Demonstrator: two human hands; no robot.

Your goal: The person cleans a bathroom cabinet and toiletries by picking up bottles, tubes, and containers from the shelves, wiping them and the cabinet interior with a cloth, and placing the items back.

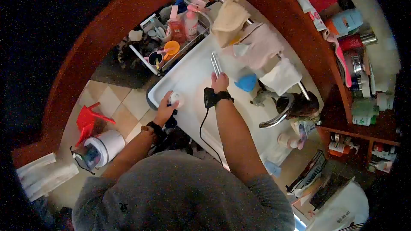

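Observation:
My left hand (165, 106) is closed around a small white round item, maybe a lid or jar (174, 97), at the near-left rim of the white sink (188, 79). Held upward in my right hand (221, 82) is a slim, shiny silver bar-like object (215, 63), above the basin; its exact kind is unclear. A black strapped device (210, 97) with a cable sits on my right wrist. To the right of that hand lies a blue item (246, 83) on the sink, close to the curved chrome faucet (278, 119).
Beige, pink and white cloths (261, 45) hang on a metal rail behind the sink. A cart (147, 65) at upper left bears bottles and cups. Right-hand shelves (342, 107) hold toiletries. A red plastic item (92, 119) and a white bucket (112, 145) stand on the tiled floor.

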